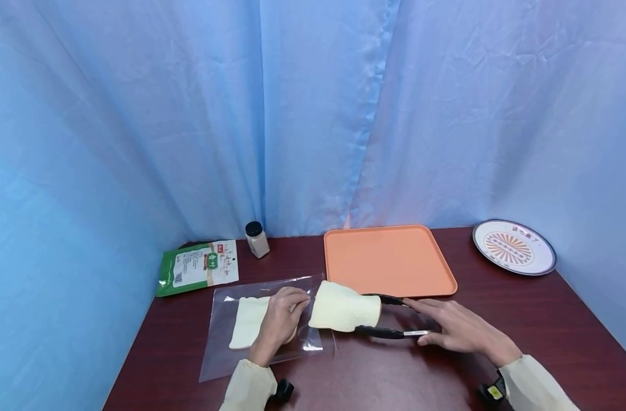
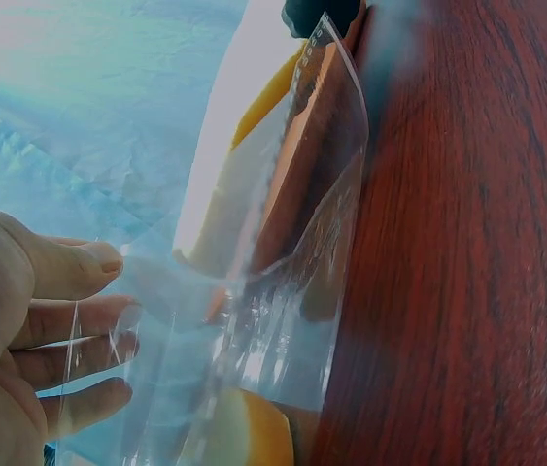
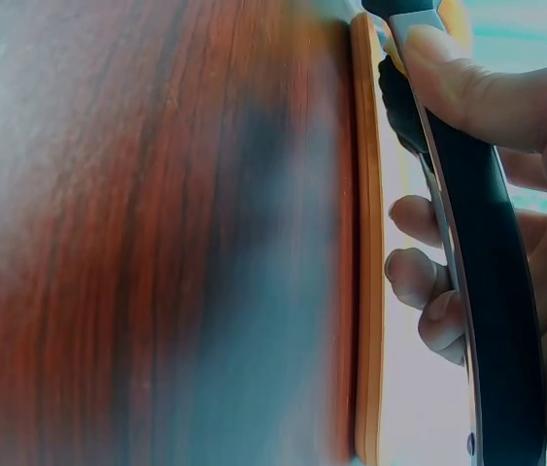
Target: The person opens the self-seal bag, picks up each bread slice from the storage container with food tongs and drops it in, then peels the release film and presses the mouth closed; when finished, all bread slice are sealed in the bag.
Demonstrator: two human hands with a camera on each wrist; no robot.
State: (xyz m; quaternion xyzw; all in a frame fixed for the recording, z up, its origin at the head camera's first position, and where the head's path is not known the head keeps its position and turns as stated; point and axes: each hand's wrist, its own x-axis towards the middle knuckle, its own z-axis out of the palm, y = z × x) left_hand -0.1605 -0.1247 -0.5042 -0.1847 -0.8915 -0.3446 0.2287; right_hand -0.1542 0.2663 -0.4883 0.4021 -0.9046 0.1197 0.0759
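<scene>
My left hand (image 1: 281, 319) holds the upper film of a clear plastic bag (image 1: 217, 348) lying on the table; in the left wrist view, fingers show through the film of the bag (image 2: 283, 335). Inside the bag lies a pale slice of bread (image 1: 247, 325), partly covered by that hand. My right hand (image 1: 454, 326) grips black-handled tongs (image 1: 380, 332), seen large as the tongs (image 3: 487, 282) in the right wrist view. Their tips pinch another bread slice (image 1: 341, 308), its far edge overlapping the bag's mouth. That bread slice (image 2: 210, 199) is near the bag's opening in the left wrist view.
Behind the tongs lies an orange tray (image 1: 385, 260) on the dark red table (image 1: 364, 377). A patterned plate (image 1: 513, 248) is at the back right. A black-capped jar (image 1: 257, 240) and a green-and-white packet (image 1: 197, 267) stand at the back left, before a blue curtain (image 1: 313, 114).
</scene>
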